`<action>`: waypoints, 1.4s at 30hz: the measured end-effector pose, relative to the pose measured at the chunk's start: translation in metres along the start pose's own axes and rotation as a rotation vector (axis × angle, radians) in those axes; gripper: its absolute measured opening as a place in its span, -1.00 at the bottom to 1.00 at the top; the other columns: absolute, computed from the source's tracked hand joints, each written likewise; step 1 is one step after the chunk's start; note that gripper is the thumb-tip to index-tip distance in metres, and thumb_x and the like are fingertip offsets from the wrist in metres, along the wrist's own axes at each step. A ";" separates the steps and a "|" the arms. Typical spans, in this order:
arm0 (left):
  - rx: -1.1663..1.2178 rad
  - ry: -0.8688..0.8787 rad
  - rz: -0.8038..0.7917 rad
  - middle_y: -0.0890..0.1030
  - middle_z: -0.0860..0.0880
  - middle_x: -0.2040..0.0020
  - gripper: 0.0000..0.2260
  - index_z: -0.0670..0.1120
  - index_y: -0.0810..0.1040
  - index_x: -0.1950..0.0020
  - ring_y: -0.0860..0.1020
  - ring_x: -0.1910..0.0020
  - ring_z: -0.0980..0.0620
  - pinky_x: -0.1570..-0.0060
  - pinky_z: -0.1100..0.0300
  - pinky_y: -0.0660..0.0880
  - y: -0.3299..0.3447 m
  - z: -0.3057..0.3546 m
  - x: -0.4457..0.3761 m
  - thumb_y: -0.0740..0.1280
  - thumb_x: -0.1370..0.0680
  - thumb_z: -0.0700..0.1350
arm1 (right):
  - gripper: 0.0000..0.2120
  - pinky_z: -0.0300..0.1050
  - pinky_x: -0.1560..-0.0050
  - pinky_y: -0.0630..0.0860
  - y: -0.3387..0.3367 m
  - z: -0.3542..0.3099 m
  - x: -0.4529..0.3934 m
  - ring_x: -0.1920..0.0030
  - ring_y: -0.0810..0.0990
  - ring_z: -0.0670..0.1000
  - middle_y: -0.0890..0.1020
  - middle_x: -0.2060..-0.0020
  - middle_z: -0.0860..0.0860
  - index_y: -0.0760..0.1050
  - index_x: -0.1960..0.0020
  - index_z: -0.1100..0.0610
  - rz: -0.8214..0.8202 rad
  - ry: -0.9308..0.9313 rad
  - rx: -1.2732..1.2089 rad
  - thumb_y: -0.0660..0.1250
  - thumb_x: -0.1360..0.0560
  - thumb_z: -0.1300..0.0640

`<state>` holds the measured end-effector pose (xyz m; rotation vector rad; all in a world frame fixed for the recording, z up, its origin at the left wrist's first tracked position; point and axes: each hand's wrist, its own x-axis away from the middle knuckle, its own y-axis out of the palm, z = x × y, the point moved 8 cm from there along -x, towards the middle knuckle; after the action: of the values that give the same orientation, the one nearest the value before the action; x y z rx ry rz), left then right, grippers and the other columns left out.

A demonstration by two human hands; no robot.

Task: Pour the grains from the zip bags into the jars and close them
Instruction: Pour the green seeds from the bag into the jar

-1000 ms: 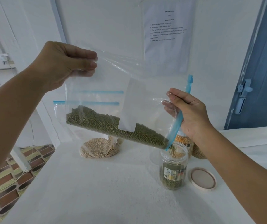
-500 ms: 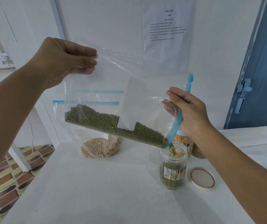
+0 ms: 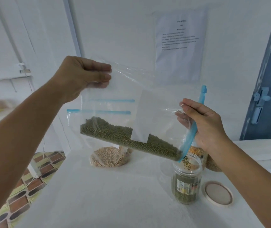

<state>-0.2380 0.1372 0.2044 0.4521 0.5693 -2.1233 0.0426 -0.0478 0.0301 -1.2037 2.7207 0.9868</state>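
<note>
A clear zip bag (image 3: 131, 96) with a blue zip strip hangs tilted above the table, its open mouth low at the right. Green grains (image 3: 125, 137) lie along its lower edge and trickle out into an open clear jar (image 3: 186, 181) partly filled with them. My left hand (image 3: 84, 76) pinches the bag's raised bottom corner. My right hand (image 3: 202, 125) grips the bag at the zip mouth, just above the jar. The jar's round lid (image 3: 217, 193) lies flat on the table to the right of the jar.
A second zip bag of pale beige grains (image 3: 109, 156) lies on the white table (image 3: 106, 203) behind. Two more jars (image 3: 197, 151) stand behind the open jar, partly hidden by my right hand. The table's left edge drops to a patterned floor (image 3: 24, 186). A printed sheet (image 3: 180, 46) hangs on the wall.
The green grains have slid further toward the bag's mouth and keep falling into the jar. Both hands hold nearly the same pose; the left has lifted the corner a little.
</note>
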 end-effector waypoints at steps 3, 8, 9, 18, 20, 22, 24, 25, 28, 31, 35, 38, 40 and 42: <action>-0.001 -0.003 0.002 0.75 -0.19 0.02 -0.68 -0.29 0.68 -0.13 0.73 0.09 -0.08 -0.02 0.09 0.69 -0.001 0.001 0.000 0.54 -0.38 -0.34 | -0.78 -0.11 0.03 0.70 0.001 -0.001 0.000 0.08 0.77 0.10 0.76 -0.03 0.09 0.70 -0.13 0.18 -0.004 -0.001 0.003 0.47 -0.49 0.32; -0.001 -0.001 0.002 0.75 -0.17 0.05 -0.70 -0.25 0.70 -0.09 0.74 0.10 -0.08 -0.01 0.09 0.69 0.000 0.003 0.001 0.55 -0.36 -0.32 | -0.78 -0.13 0.05 0.69 0.002 -0.004 0.001 0.07 0.77 0.10 0.76 -0.02 0.08 0.70 -0.12 0.17 -0.014 -0.008 0.009 0.48 -0.49 0.31; 0.001 -0.003 0.005 0.75 -0.17 0.04 -0.69 -0.26 0.70 -0.09 0.74 0.11 -0.07 -0.01 0.10 0.69 -0.001 0.003 0.001 0.55 -0.36 -0.32 | -0.78 -0.12 0.04 0.69 0.002 -0.003 0.001 0.06 0.77 0.10 0.76 -0.02 0.08 0.70 -0.12 0.17 -0.014 -0.007 0.011 0.48 -0.49 0.31; -0.006 -0.007 0.009 0.75 -0.17 0.04 -0.68 -0.26 0.70 -0.10 0.73 0.12 -0.07 -0.02 0.09 0.69 -0.002 0.002 0.003 0.55 -0.36 -0.31 | -0.77 -0.12 0.05 0.68 0.002 -0.003 0.003 0.06 0.77 0.11 0.76 -0.02 0.08 0.70 -0.14 0.18 -0.010 0.000 0.013 0.47 -0.50 0.33; -0.009 -0.007 0.011 0.76 -0.15 0.05 -0.69 -0.26 0.69 -0.11 0.73 0.12 -0.06 -0.02 0.09 0.69 -0.002 0.002 0.003 0.55 -0.37 -0.32 | -0.78 -0.12 0.05 0.68 0.002 -0.003 0.004 0.05 0.77 0.12 0.76 -0.01 0.08 0.70 -0.13 0.17 -0.010 -0.001 0.016 0.47 -0.50 0.33; -0.010 -0.003 0.011 0.75 -0.15 0.05 -0.69 -0.26 0.69 -0.11 0.73 0.12 -0.06 -0.01 0.09 0.69 -0.001 0.003 0.003 0.55 -0.37 -0.31 | -0.78 -0.12 0.05 0.68 0.003 -0.004 0.004 0.06 0.77 0.12 0.76 0.00 0.07 0.70 -0.12 0.17 -0.010 -0.003 0.013 0.47 -0.50 0.33; -0.014 -0.001 0.014 0.75 -0.16 0.03 -0.68 -0.26 0.69 -0.11 0.73 0.11 -0.07 -0.02 0.08 0.69 -0.001 0.004 0.003 0.55 -0.37 -0.31 | -0.78 -0.11 0.05 0.68 0.003 -0.006 0.004 0.06 0.77 0.11 0.76 0.00 0.08 0.70 -0.12 0.17 -0.008 -0.008 0.014 0.47 -0.50 0.32; -0.012 -0.003 0.017 0.75 -0.16 0.03 -0.68 -0.27 0.69 -0.12 0.73 0.10 -0.08 -0.03 0.07 0.69 -0.001 0.004 0.003 0.55 -0.37 -0.31 | -0.79 -0.11 0.04 0.68 0.003 -0.007 0.004 0.06 0.77 0.11 0.76 0.00 0.08 0.70 -0.12 0.17 -0.009 -0.012 0.015 0.47 -0.50 0.32; -0.013 -0.003 0.017 0.75 -0.17 0.01 -0.67 -0.27 0.69 -0.13 0.73 0.08 -0.09 -0.04 0.06 0.69 -0.001 0.006 0.003 0.55 -0.38 -0.32 | -0.78 -0.10 0.03 0.68 0.002 -0.008 0.004 0.06 0.77 0.12 0.76 0.00 0.08 0.70 -0.13 0.18 -0.014 -0.014 0.016 0.47 -0.51 0.33; -0.012 -0.002 0.014 0.75 -0.15 0.02 -0.69 -0.25 0.70 -0.10 0.73 0.08 -0.09 -0.05 0.07 0.69 0.001 0.006 0.003 0.56 -0.36 -0.31 | -0.77 -0.09 0.02 0.69 0.002 -0.006 0.004 0.07 0.77 0.11 0.76 -0.01 0.09 0.69 -0.15 0.19 -0.013 -0.013 0.020 0.47 -0.50 0.33; -0.013 -0.001 0.015 0.75 -0.15 0.02 -0.67 -0.26 0.69 -0.11 0.72 0.09 -0.09 -0.05 0.06 0.69 0.002 0.005 0.003 0.56 -0.36 -0.31 | -0.76 -0.08 0.00 0.69 0.001 -0.006 0.004 0.07 0.77 0.11 0.76 0.00 0.09 0.69 -0.16 0.20 -0.005 -0.014 0.021 0.47 -0.51 0.33; -0.017 0.001 0.012 0.75 -0.16 0.01 -0.67 -0.25 0.70 -0.10 0.72 0.08 -0.09 -0.06 0.06 0.69 0.002 0.004 0.003 0.56 -0.35 -0.30 | -0.77 -0.08 0.00 0.69 0.000 -0.005 0.005 0.06 0.77 0.11 0.76 0.01 0.08 0.69 -0.16 0.20 -0.005 -0.010 0.020 0.47 -0.52 0.33; -0.018 0.001 0.012 0.75 -0.16 0.01 -0.68 -0.25 0.70 -0.10 0.72 0.09 -0.08 -0.05 0.06 0.69 0.002 0.004 0.003 0.56 -0.35 -0.30 | -0.78 -0.08 0.00 0.70 0.000 -0.005 0.005 0.07 0.77 0.11 0.76 0.00 0.09 0.69 -0.16 0.20 -0.002 -0.013 0.021 0.46 -0.52 0.33; -0.020 0.003 0.010 0.75 -0.16 0.00 -0.67 -0.26 0.70 -0.12 0.73 0.08 -0.08 -0.05 0.06 0.69 0.002 0.004 0.002 0.56 -0.37 -0.31 | -0.78 -0.09 0.01 0.69 -0.001 -0.005 0.005 0.06 0.77 0.11 0.76 0.00 0.09 0.69 -0.15 0.20 0.000 -0.016 0.022 0.46 -0.52 0.33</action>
<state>-0.2379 0.1323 0.2059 0.4460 0.5888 -2.1057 0.0410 -0.0541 0.0327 -1.1874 2.7124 0.9599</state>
